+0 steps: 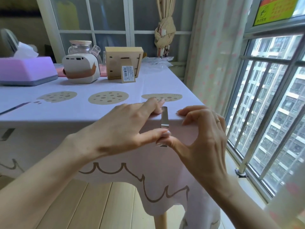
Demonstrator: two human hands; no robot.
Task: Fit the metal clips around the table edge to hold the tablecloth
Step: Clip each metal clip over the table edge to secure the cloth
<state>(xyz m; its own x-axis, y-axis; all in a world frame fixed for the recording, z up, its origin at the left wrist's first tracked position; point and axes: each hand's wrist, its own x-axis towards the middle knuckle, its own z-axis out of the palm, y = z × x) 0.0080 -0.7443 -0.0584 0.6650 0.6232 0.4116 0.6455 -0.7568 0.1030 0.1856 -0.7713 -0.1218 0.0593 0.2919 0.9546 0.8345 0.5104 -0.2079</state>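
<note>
A metal clip (164,117) straddles the near table edge close to the right corner, over the pale lilac tablecloth (82,111) printed with tan lotus-root slices. My left hand (125,129) has its fingers on the tabletop left of the clip and its thumb under the clip's lower end. My right hand (203,138) rests fingertips on the cloth right of the clip, and its thumb meets the left thumb at the clip's bottom. Another metal clip (7,133) grips the same edge at far left.
At the back of the table stand a purple tissue box (26,70), a white box-shaped device (80,69), a glass jar (80,47) and a wooden frame (123,63). A barred window (267,113) runs close along the right. A table leg (160,220) stands below the corner.
</note>
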